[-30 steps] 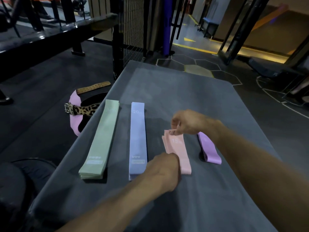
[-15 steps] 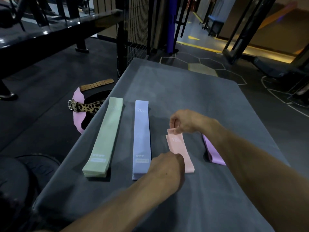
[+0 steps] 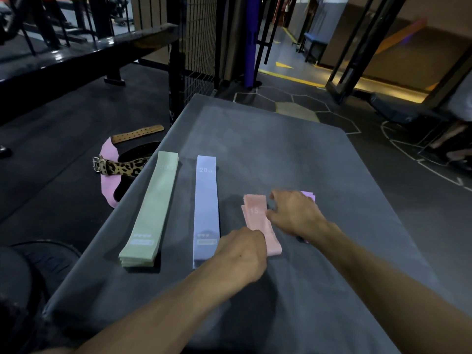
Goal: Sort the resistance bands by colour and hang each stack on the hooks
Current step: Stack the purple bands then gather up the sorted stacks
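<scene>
Four stacks of resistance bands lie side by side on the grey table (image 3: 255,139): green (image 3: 150,210), blue marked 20 (image 3: 206,205), pink marked 15 (image 3: 254,210) and purple (image 3: 309,195). The purple one is mostly hidden behind my right wrist. My left hand (image 3: 242,254) has curled fingers on the near end of the pink stack, and its fingertips are hidden. My right hand (image 3: 293,213) lies low between the pink and purple stacks, its thumb and fingertips touching the pink stack's right edge. No hooks show.
On the dark floor left of the table lie a leopard-print belt (image 3: 120,167), a pink belt (image 3: 107,185) and a tan strap (image 3: 138,130). A black mesh fence (image 3: 199,47) and its post stand behind the table's far left corner. Gym frames stand at right.
My right hand has let go of the pink stack's far end and slid nearer and to the right, covering most of the purple stack. My left hand stays at the pink stack's near end.
</scene>
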A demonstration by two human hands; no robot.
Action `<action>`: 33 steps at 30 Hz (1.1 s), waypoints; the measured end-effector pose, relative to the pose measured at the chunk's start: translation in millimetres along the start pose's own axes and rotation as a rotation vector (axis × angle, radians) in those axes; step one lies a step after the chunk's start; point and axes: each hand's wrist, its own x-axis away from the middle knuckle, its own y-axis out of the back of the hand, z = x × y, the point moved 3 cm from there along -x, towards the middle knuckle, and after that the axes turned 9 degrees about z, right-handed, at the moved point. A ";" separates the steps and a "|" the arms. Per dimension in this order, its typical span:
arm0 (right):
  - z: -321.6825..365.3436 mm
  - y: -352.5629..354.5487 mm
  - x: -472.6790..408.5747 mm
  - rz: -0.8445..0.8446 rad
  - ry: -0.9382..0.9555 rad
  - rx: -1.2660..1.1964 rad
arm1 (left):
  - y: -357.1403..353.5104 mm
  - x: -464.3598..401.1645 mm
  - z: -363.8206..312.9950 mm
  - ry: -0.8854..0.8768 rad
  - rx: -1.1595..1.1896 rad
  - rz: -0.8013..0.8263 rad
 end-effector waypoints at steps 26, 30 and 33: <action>-20.0 -30.8 19.2 0.072 -0.059 -0.239 | 48.2 -77.6 19.2 -0.098 0.002 -0.363; -23.4 -32.8 18.9 0.092 -0.054 -0.282 | 48.2 -89.6 16.5 -0.065 -0.045 -0.369; -25.8 -33.1 18.5 0.112 -0.032 -0.300 | 51.3 -93.3 17.3 -0.052 -0.051 -0.398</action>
